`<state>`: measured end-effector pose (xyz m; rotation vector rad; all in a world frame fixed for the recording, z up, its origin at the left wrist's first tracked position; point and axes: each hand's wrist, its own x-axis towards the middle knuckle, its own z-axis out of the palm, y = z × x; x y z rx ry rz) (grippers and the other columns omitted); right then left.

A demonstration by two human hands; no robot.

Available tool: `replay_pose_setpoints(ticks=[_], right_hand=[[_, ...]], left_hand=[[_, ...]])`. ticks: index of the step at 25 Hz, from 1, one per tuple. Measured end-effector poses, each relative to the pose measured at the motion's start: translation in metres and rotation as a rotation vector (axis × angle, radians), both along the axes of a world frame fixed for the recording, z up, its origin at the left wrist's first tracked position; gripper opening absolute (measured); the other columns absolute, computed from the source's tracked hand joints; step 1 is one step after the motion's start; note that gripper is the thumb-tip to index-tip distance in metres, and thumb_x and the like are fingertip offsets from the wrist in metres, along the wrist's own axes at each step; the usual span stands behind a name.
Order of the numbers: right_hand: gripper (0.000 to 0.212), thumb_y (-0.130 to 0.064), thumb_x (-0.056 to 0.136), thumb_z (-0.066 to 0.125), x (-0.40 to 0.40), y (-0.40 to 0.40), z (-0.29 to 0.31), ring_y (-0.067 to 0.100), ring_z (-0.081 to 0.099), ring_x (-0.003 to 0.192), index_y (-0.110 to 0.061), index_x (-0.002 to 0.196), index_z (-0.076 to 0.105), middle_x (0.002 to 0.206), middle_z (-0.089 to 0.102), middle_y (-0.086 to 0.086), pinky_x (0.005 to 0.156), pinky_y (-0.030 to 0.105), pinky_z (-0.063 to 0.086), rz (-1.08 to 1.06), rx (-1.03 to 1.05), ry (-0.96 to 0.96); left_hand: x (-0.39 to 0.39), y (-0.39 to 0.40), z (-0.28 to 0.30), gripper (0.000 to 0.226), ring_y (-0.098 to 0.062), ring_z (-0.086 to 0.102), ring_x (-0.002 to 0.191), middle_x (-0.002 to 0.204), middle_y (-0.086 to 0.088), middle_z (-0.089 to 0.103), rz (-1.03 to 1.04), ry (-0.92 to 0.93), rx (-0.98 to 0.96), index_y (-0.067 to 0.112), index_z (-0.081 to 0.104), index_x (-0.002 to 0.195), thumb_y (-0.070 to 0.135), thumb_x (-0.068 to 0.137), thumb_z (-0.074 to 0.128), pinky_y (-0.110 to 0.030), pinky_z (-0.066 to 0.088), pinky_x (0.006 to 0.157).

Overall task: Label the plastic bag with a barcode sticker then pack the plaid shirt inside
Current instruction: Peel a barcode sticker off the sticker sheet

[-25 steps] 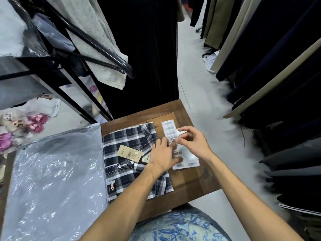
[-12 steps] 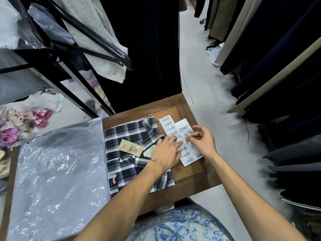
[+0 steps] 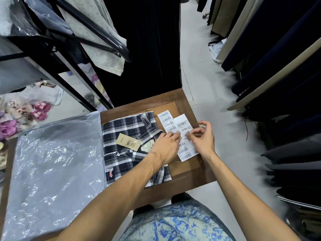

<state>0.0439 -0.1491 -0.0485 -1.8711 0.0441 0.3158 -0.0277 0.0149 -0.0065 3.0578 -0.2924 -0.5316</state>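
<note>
Wooden bench (image 3: 187, 178) is pretty crowded here: the plaid shirt (image 3: 128, 129) lies folded in the middle with a tan price tag (image 3: 127, 142) on top, and the clear plastic bag (image 3: 55, 171) is spread flat just to its left, empty as far as I can see. On the right side sit two barcode sticker sheets (image 3: 185, 150), overlapping each other. Both hands are on them: the left hand (image 3: 165, 147) reaches across the shirt's collar and presses its fingertips flat on the sheets, while the right hand (image 3: 202, 138) has thumb and forefinger pinched on the edge of one sticker. Black rack bars (image 3: 97, 32) with a grey garment (image 3: 104, 49) hang over the far left, dark hanging clothes (image 3: 278, 84) line the right, and some pink shoes (image 3: 40, 110) sit on the floor far left.
</note>
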Motion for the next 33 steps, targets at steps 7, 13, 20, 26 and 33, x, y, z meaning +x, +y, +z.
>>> replay_pose_setpoints(ticks=[7,13,20,26,33], right_hand=[[0.066,-0.009,0.080,0.086,-0.006,-0.006,-0.003,0.010,0.074,0.085,-0.053,0.111,0.047,0.085,0.074,-0.008,0.081,0.017,0.056,0.038,0.134,-0.045],[0.041,-0.010,0.088,0.075,0.006,-0.003,0.007,0.009,0.066,0.080,-0.025,0.123,0.059,0.086,0.065,-0.008,0.075,0.015,0.053,0.208,-0.115,0.010],[0.018,-0.026,0.089,0.074,0.042,0.007,0.025,0.011,0.060,0.081,-0.019,0.105,0.080,0.091,0.071,-0.003,0.063,0.011,0.036,0.598,-0.590,-0.062],[0.011,-0.037,0.086,0.078,0.042,0.004,0.024,0.015,0.056,0.086,-0.030,0.093,0.074,0.089,0.047,-0.010,0.080,0.026,0.040,0.698,-0.601,-0.141],[0.006,-0.036,0.090,0.075,0.033,-0.004,0.016,0.021,0.050,0.105,-0.032,0.094,0.072,0.099,0.050,-0.002,0.089,0.033,0.043,0.665,-0.582,-0.205]], left_hand=[[-0.003,-0.001,-0.001,0.054,-0.025,0.037,0.144,0.167,-0.003,0.030,-0.006,0.019,0.032,0.011,0.034,0.158,0.027,0.106,0.035,-0.042,0.033,0.113],[-0.003,0.002,0.001,0.055,-0.023,0.035,0.146,0.168,-0.001,0.028,-0.001,0.021,0.011,0.014,0.030,0.159,0.024,0.106,0.035,-0.042,0.033,0.114],[0.001,0.018,0.000,0.055,-0.022,0.033,0.147,0.168,-0.002,0.027,-0.113,0.012,0.000,0.016,0.029,0.160,0.029,0.106,0.035,-0.040,0.030,0.116],[0.005,0.023,-0.003,0.055,-0.024,0.034,0.148,0.166,-0.005,0.031,-0.104,0.021,-0.062,0.017,0.034,0.157,0.027,0.103,0.042,-0.043,0.029,0.120],[0.003,0.026,-0.010,0.054,-0.025,0.035,0.147,0.164,-0.004,0.034,-0.084,-0.001,-0.102,0.018,0.037,0.156,0.029,0.104,0.044,-0.045,0.029,0.121]])
